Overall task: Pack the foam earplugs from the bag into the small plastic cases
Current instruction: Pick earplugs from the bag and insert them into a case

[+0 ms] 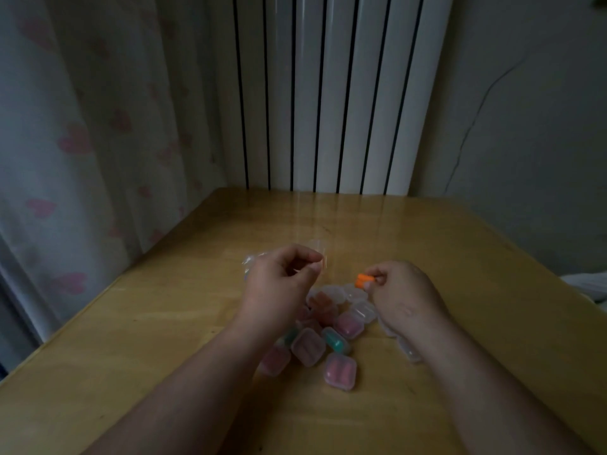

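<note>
The foam earplug [362, 280] is a short, stubby cylinder of bright orange, the most vivid colour in a dim, soft picture. It is held in the air above the tabletop [147, 323], just past the far edge of the pile of cases, in the right hand [404, 290], whose grip is closed, thumb and forefinger pinching the plug at one end so that most of it sticks out to the left. The left hand [279, 284] is raised beside it, apart from it, fingers curled and thumb and forefinger tips pressed together on a strip of clear plastic [323, 257]; whether that strip belongs to the bag or to a case cannot be told. The crumpled clear bag [251, 261] shows just behind the left hand, lying on the wood. Between the two wrists the small cases are heaped: square, rounded at the corners, of cloudy see-through plastic. Several closed ones hold pink plugs [340, 371], one holds teal [335, 339], and paler ones at the far right of the heap look empty [363, 311]. Any lettering on the cases or the bag is too blurred to read.
</note>
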{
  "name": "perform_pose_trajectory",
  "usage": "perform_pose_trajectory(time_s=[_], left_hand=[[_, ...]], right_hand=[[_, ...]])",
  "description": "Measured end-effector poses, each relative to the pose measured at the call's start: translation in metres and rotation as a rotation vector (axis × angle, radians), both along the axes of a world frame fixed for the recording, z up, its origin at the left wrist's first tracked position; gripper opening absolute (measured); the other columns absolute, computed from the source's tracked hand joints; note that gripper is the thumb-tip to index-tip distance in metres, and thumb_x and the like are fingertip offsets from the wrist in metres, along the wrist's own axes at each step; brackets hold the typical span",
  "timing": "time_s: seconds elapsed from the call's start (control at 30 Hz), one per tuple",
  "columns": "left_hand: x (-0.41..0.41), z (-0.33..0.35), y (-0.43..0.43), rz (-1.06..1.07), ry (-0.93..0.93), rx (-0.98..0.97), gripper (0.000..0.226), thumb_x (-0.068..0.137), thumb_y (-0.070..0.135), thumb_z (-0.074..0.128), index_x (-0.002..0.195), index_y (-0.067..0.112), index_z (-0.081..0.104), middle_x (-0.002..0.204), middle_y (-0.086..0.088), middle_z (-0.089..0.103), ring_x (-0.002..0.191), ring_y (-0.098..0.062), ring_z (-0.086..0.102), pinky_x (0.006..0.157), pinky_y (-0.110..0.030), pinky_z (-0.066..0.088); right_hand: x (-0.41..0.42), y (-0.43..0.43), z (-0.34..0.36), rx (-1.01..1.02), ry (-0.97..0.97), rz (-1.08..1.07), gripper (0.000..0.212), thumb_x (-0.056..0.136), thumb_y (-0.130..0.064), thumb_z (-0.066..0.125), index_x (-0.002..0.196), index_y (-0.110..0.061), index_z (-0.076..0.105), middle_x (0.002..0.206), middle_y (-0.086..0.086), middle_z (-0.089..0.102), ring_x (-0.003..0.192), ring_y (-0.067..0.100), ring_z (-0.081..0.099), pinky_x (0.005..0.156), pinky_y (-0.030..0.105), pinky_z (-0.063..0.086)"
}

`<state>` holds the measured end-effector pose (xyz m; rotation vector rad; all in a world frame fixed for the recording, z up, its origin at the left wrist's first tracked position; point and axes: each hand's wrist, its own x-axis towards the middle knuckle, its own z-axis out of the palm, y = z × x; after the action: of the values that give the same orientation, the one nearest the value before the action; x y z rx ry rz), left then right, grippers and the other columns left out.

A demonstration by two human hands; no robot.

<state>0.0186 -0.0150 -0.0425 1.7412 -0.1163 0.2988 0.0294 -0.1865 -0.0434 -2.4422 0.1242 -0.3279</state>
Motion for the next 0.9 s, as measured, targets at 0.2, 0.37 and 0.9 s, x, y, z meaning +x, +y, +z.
perform_pose_trajectory(time_s=[0.2,0.37,0.9], left_hand=[[0.0,0.001,0.001,0.0,0.011,0.029,0.012,0.092,0.016,0.066,0.091,0.026,0.072,0.089,0.008,0.071,0.082,-0.004,0.066,0.061,-0.014,0.049],[-0.001,0.002,0.001,-0.007,0.012,0.032,0.013,0.093,0.016,0.065,0.09,0.027,0.071,0.088,0.008,0.071,0.08,-0.001,0.066,0.062,-0.014,0.051],[0.003,0.002,0.002,-0.016,0.011,0.01,0.013,0.091,0.015,0.067,0.088,0.027,0.071,0.083,0.006,0.07,0.068,0.004,0.062,0.056,-0.012,0.045]], right_hand=[[0.0,0.0,-0.004,-0.157,0.099,-0.005,0.012,0.09,-0.021,0.061,0.093,-0.022,0.072,0.102,0.002,0.072,0.098,0.023,0.065,0.083,0.027,0.051],[-0.004,0.007,-0.004,-0.367,0.195,0.018,0.022,0.092,-0.027,0.054,0.107,-0.019,0.069,0.113,0.005,0.068,0.108,0.028,0.061,0.087,0.028,0.049],[-0.004,0.015,0.003,0.313,-0.039,0.099,0.011,0.091,-0.013,0.063,0.091,-0.021,0.071,0.095,-0.001,0.07,0.092,0.016,0.065,0.082,0.029,0.051]])
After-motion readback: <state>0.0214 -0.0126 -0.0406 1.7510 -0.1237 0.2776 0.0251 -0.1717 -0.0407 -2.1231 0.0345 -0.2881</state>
